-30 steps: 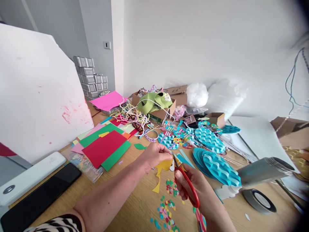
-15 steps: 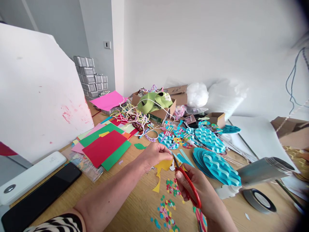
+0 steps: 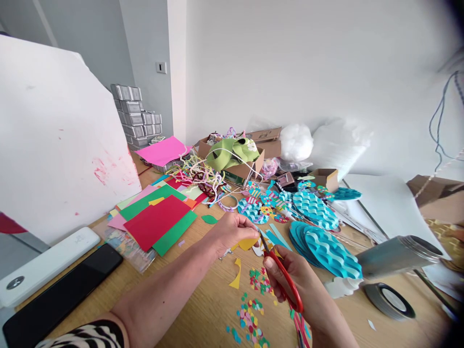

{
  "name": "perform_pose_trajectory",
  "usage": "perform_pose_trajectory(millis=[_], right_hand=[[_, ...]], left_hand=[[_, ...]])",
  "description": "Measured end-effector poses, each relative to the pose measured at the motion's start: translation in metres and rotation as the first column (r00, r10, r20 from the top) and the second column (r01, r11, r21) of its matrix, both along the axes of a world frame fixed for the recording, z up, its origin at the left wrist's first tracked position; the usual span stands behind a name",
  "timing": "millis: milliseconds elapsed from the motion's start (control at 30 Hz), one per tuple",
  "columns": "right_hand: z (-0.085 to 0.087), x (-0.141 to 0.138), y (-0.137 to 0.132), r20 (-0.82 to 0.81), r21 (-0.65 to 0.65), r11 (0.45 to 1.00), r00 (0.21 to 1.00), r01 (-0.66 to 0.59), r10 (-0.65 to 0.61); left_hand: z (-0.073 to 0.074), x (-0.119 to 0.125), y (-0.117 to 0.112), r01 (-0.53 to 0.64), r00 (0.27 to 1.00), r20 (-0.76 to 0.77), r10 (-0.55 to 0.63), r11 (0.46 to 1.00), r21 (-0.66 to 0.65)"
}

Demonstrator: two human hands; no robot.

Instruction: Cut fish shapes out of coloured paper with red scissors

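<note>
My left hand (image 3: pixel 234 233) pinches a piece of yellow paper (image 3: pixel 247 243) between thumb and fingers, most of it hidden under the hand. Red-handled scissors (image 3: pixel 289 282) are in my right hand (image 3: pixel 308 285), fingers wrapped through the loops. Their blades point up and left, the tips by my left fingertips at the paper's edge. A curved yellow paper scrap (image 3: pixel 236 274) lies on the table just below. Small coloured paper dots (image 3: pixel 250 314) are scattered nearer to me. A green paper leaf (image 3: pixel 209 219) rests beyond my left wrist.
Coloured paper sheets (image 3: pixel 155 222) lie left, near a black phone (image 3: pixel 65 292) and a white device (image 3: pixel 47 263). Right stand wavy blue discs (image 3: pixel 331 251), a metal flask (image 3: pixel 395 256) and a tape roll (image 3: pixel 389 300). Pipe cleaners (image 3: pixel 203 176) and an open box (image 3: pixel 242 169) fill the back.
The yellow paper in my left hand has shifted up, and less of it shows. The curved yellow scrap now lies apart from it on the table. My right hand has hardly moved.
</note>
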State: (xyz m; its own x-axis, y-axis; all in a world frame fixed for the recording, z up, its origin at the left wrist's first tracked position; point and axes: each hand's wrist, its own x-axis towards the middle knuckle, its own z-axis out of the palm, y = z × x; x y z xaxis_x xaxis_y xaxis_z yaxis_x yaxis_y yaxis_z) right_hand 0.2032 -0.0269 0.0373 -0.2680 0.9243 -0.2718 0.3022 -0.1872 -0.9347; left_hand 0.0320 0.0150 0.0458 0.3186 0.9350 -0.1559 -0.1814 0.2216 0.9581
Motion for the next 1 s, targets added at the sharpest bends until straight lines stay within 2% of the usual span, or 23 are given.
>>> perform_pose_trajectory(millis=[267,667,1000], right_hand=[[0.009,-0.004,-0.001,-0.019,0.006,1.000,1.000,-0.010,0.011],[-0.005,0.001,0.001,-0.023,0.047,0.999,0.999,-0.022,0.023],[-0.007,0.002,0.002,-0.043,0.031,0.999,0.999,-0.016,0.017]], left_hand=[[-0.001,0.000,0.000,-0.012,1.000,0.004,0.012,1.000,0.006],[-0.002,0.001,-0.001,-0.006,1.000,0.008,0.005,1.000,0.012],[-0.004,0.002,0.000,-0.004,1.000,0.012,0.004,1.000,0.002]])
